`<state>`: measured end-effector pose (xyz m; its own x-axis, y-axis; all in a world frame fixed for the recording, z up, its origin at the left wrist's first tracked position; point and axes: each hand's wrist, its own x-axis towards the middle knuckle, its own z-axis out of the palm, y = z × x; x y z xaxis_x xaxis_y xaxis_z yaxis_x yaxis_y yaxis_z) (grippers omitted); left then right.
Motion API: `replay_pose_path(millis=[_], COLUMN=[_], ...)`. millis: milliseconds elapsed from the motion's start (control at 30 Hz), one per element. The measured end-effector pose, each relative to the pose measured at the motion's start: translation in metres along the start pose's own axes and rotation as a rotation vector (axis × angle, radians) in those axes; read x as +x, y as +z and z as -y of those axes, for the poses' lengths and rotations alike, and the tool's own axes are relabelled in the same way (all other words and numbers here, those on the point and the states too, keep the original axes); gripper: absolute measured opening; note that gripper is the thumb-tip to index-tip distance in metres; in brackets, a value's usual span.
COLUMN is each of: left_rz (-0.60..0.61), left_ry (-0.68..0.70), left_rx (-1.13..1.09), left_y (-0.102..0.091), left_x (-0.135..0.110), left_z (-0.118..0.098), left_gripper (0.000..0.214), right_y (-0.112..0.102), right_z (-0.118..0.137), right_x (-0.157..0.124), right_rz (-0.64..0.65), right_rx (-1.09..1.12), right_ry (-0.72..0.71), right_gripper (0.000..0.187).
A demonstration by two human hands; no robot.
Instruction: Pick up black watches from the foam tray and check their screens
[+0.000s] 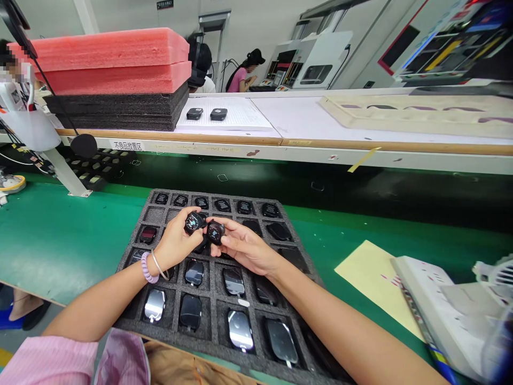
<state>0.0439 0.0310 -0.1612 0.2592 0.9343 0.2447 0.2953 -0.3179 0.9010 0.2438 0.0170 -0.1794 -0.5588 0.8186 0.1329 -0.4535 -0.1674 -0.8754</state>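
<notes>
My left hand [176, 238] is closed on a black smartwatch body [193, 222] with a lit screen. Close beside it, my right hand [242, 243] grips a second smartwatch body [215, 231], also lit and without a strap. Both are held above a dark grey foam tray [172, 280] divided into square pockets. Many pockets hold smartwatch bodies, such as a glossy one [154, 305] at the front left and one showing lines on its face [270, 209] at the back right. The forearms and hands hide part of the tray.
Pink and black foam slabs [120, 53] are stacked on the shelf, near two more watch bodies [218, 114] on a paper sheet. A yellow paper [372, 283] and a white power strip [433, 315] lie at right. People sit beyond the shelf.
</notes>
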Motion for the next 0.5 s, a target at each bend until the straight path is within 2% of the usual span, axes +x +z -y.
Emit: replay_pose_path(millis=[200,500], left_rz=[0.023,0.021], left_ry=[0.011,0.025], left_rx=[0.053,0.047], left_y=[-0.0018,-0.0008], left_x=[-0.0006,-0.0018], left_z=[-0.0055,-0.0051], left_gripper=[0.045,0.043], right_y=[-0.0004,-0.0002], right_z=[0.0,-0.0005], right_x=[-0.0007,-0.0008], right_rz=[0.0,-0.017], right_rx=[-0.005,-0.04], right_ry=[-0.004,0.003], right_gripper=[0.049,0.054])
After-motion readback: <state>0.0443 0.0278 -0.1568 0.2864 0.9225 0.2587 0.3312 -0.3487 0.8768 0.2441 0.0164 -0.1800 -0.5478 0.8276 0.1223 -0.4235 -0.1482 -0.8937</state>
